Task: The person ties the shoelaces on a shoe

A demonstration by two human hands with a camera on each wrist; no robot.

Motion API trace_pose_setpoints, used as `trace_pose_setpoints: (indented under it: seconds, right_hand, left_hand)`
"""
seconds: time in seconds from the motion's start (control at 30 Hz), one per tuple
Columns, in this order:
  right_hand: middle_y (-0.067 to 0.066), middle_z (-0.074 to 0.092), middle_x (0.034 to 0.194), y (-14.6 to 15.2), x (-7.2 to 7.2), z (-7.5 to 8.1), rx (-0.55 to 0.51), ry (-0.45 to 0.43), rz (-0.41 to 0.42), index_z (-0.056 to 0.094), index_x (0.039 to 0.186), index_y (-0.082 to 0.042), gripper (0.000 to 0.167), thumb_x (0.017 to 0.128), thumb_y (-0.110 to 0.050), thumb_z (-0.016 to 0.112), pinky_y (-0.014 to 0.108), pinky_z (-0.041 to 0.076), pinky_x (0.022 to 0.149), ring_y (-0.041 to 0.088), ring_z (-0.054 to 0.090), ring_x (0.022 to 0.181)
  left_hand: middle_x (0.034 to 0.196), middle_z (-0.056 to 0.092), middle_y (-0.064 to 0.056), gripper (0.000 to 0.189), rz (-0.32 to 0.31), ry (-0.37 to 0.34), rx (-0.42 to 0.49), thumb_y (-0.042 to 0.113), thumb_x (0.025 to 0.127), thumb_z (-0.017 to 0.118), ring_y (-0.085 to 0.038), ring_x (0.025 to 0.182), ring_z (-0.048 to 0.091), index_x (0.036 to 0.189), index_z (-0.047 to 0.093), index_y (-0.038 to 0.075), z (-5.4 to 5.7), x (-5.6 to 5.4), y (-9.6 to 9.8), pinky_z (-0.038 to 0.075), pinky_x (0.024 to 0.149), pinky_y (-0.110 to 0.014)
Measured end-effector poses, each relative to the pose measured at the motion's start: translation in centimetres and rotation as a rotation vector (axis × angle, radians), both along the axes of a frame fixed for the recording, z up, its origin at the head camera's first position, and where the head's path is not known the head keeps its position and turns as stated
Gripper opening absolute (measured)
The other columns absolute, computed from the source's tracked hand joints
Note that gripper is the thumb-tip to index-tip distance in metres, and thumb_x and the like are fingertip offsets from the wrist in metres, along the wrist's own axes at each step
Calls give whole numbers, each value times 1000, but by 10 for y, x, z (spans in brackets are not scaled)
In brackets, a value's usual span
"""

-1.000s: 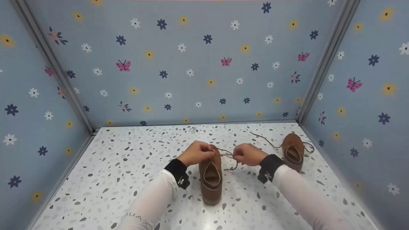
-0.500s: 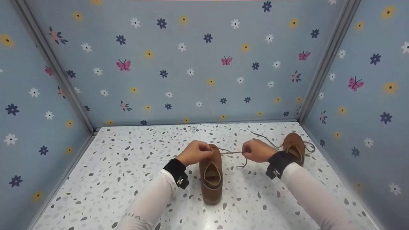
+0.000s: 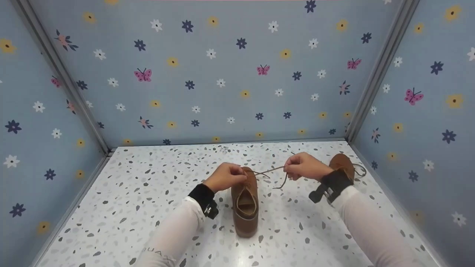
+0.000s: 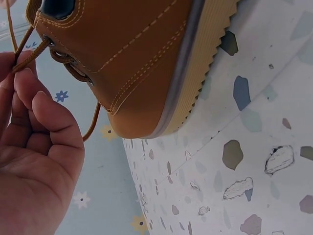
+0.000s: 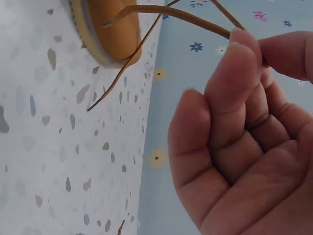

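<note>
A brown lace-up shoe (image 3: 246, 225) stands upright mid-table, toe toward the back wall. At its upper left, my left hand (image 3: 225, 176) pinches a shoelace between thumb and fingers; in the left wrist view that brown shoelace (image 4: 32, 57) runs from the eyelets into the fingertips. To the right of the shoe, my right hand (image 3: 306, 165) pinches another stretch of shoelace (image 3: 272, 170), drawn out from the lacing, with its end dangling below the fingers. A second lace end (image 5: 113, 83) hangs free in the right wrist view.
A matching brown shoe (image 3: 340, 161) stands at the back right, partly hidden behind my right wrist, its laces loose. The white speckled tabletop (image 3: 148, 207) meets blue flowered panels (image 3: 222, 74) at the back and both sides.
My right hand has moved right and slightly up, drawing the shoelace out farther from the shoe. My left hand has stayed nearly in place, and the shoe has not moved.
</note>
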State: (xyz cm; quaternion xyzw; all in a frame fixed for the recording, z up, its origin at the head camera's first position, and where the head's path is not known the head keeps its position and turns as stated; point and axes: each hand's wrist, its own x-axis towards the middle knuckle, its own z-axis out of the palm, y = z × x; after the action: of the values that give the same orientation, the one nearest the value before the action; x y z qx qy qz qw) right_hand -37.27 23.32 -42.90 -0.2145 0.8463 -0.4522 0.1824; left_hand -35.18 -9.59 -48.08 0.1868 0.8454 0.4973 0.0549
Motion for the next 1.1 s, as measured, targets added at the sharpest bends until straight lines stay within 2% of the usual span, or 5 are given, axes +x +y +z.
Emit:
trace_pose_setpoints:
  seconds: [0.17,0.3,0.43,0.73,1.1]
  right_hand:
    - [-3,68,79,-6,5,-1,-268,-176,-17,69,94,-9,13,102,-18,66,26,61,74,9,66,73]
    - [-3,70,79,-13,12,-5,-436,-263,15,68,93,-9,13,104,-15,63,25,59,73,8,66,72]
    - [-1,72,79,-21,18,-9,-546,-304,39,68,92,-8,14,104,-12,62,24,59,72,7,67,69]
    - [-3,74,82,-37,25,-19,-616,-293,40,68,90,-12,18,105,-9,60,23,60,74,5,68,70]
    - [-2,75,85,-50,30,-26,-581,-303,18,67,90,-11,15,104,-10,63,24,61,77,5,69,72]
  left_hand:
    - [92,79,-2,9,-6,1,3,16,95,73,-5,79,66,94,80,9,1,0,-1,52,75,-24]
    - [92,78,-3,10,-3,5,1,16,95,73,-7,78,64,93,80,9,1,1,-1,51,72,-24]
    - [90,77,-2,10,9,7,-5,17,95,74,-8,75,61,92,79,10,1,1,-2,50,69,-24]
    - [84,74,4,9,40,-9,-19,20,93,76,-7,71,60,91,80,12,0,1,-3,49,64,-23]
    - [82,72,5,11,40,22,-30,20,93,75,-7,69,58,87,80,11,-1,1,-2,47,63,-23]
